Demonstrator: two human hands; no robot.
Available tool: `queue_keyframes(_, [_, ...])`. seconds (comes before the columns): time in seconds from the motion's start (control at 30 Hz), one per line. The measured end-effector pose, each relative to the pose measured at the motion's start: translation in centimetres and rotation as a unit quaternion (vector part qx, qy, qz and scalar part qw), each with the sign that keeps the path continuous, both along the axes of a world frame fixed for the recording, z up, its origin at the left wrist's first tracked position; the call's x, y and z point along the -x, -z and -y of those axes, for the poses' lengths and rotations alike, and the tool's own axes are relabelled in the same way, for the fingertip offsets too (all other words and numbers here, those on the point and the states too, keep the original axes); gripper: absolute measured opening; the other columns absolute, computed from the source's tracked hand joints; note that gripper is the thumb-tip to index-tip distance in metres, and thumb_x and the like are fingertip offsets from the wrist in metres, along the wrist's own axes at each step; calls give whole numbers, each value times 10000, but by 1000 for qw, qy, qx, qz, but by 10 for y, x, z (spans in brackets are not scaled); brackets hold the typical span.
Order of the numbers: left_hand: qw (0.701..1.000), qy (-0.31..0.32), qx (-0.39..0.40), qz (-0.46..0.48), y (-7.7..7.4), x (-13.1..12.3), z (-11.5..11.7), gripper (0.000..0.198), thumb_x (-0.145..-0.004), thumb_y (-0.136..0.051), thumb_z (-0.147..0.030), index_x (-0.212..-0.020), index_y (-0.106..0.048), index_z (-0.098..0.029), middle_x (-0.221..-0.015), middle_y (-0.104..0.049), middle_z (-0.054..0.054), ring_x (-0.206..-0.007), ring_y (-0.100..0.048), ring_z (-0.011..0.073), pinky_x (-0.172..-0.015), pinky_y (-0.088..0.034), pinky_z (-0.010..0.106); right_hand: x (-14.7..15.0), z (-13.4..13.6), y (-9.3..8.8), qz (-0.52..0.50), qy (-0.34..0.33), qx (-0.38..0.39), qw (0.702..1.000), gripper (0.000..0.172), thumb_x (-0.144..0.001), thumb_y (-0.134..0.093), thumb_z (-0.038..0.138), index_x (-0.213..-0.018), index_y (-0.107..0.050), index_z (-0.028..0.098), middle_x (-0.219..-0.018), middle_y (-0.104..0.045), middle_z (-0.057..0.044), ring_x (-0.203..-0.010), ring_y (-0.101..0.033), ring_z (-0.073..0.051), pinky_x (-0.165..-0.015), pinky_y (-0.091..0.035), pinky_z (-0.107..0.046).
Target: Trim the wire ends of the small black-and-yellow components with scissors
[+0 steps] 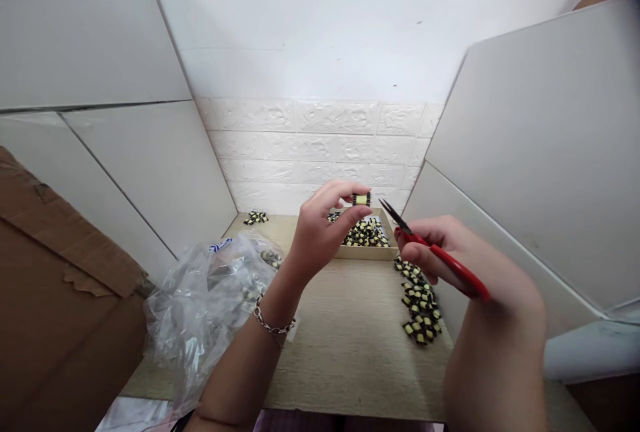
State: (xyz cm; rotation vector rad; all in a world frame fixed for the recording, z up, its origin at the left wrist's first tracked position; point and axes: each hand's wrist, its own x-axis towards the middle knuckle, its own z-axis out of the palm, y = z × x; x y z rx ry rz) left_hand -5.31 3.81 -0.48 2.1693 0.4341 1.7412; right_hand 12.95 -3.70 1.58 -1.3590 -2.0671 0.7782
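Observation:
My left hand [333, 219] pinches a small transformer [361, 199] with a black bobbin, yellow tape and thin metal pins, between thumb and fingertips. My right hand [445, 252] is wrapped round red-handled scissors [457, 269]. Their dark pointed blades aim up and left, a short gap from the transformer. Behind and below my left hand stands a shallow open box [370, 253] holding many similar transformers [365, 232]. Part of that box is hidden by my left hand.
A loose pile of transformers [421, 305] lies along the table's right side, with a smaller cluster [256, 218] at the back left. A clear plastic bag [200, 305] and a cardboard box [65, 305] sit at left. White panels [535, 152] and a brick-patterned wall [320, 145] enclose the table [350, 345].

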Motion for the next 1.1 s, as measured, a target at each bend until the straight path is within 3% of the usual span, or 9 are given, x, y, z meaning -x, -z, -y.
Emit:
queue_keyframes(0.07, [997,41,62,28,2,1,0,194,-750,-600,-269,-938,-603,-224,-885,-620,19,-755,-549,90,-624,-454,211,5,2,-2,27,64,-71,995,424,-757,-476,557,-581,-384,181,-536,-296,38,-484,-289,-78,-428,-226,-217])
queue_keyframes(0.17, [984,99,139,55,4,2,-1,220,-758,-586,-316,-966,-593,-242,-853,-599,21,-699,-548,90,-548,-446,206,16,3,-3,77,149,-221,961,428,-733,-552,489,-529,-335,182,-484,-286,45,-468,-267,-76,-437,-225,-221])
queue_keyframes(0.27, [971,147,172,80,5,3,-2,229,-747,-599,-325,-966,-592,-258,-852,-590,14,-667,-534,77,-538,-442,198,26,0,-1,115,162,-360,911,432,-727,-579,434,-522,-291,185,-461,-301,47,-460,-273,-78,-461,-235,-231])
queue_keyframes(0.37, [965,159,184,99,4,3,-3,243,-724,-624,-329,-953,-601,-253,-866,-593,17,-667,-528,73,-556,-452,199,27,-5,3,151,178,-440,867,411,-736,-564,406,-524,-283,193,-457,-308,42,-470,-283,-89,-484,-247,-240])
queue_keyframes(0.5, [963,149,192,112,3,3,-3,262,-704,-640,-343,-940,-615,-232,-848,-596,26,-680,-529,80,-566,-459,201,23,-11,6,192,208,-463,840,397,-740,-551,390,-516,-287,195,-455,-301,39,-467,-269,-94,-493,-238,-251])
queue_keyframes(0.73, [965,154,182,106,2,2,-2,237,-704,-647,-312,-932,-619,-252,-692,-552,-10,-599,-492,64,-483,-403,182,22,-14,8,216,210,-465,833,392,-751,-541,407,-523,-302,195,-456,-329,30,-476,-294,-103,-501,-247,-255])
queue_keyframes(1.1, [971,122,182,94,1,2,-1,273,-695,-643,-368,-926,-614,-226,-700,-558,1,-572,-481,66,-456,-390,193,23,-18,10,221,216,-469,827,405,-760,-520,441,-511,-319,192,-441,-331,35,-467,-291,-97,-506,-264,-246])
